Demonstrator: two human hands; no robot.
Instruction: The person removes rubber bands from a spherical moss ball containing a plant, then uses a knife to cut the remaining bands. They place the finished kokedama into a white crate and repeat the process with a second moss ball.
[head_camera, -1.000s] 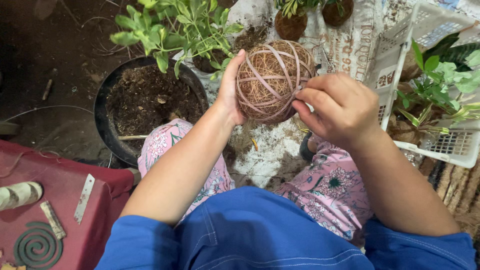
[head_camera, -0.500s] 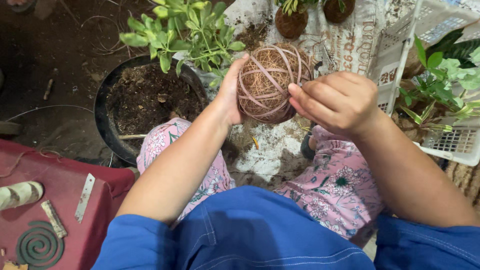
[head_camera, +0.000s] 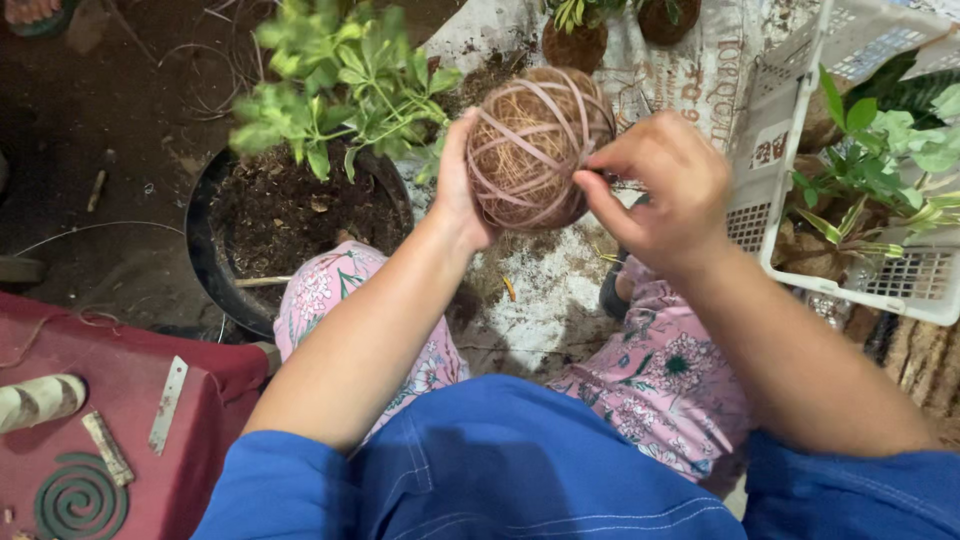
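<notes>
Fibre ball (head_camera: 535, 150), brown coir-like husk crossed by many turns of pale strap, is held in the air above the lap, over the soiled printed sheet (head_camera: 690, 70) spread on the ground, between the black soil pot (head_camera: 215, 270) and the white basket (head_camera: 800, 200) of leafy plants. Left hand (head_camera: 458, 185) cups the ball's left side from behind; its fingers are mostly hidden behind the ball, apparently curled close around it, bearing its weight. Right hand (head_camera: 655, 190) is at the ball's right flank, thumb and forefinger (head_camera: 600, 190) drawn narrow, nearly closed, pinching at a strand of the binding where it crosses the fibre; whether a loose end is gripped cannot be told. Judgement: the step looks like tightening or tucking the wrap. To do it well, keep the left palm steady as a backstop, pull the strand along the surface rather than outward so neighbouring turns do not slip, and keep tension even so the fibre does not shed. A green plant (head_camera: 340, 75) stands over the pot; a red case (head_camera: 120, 420) lies at the lower left.
</notes>
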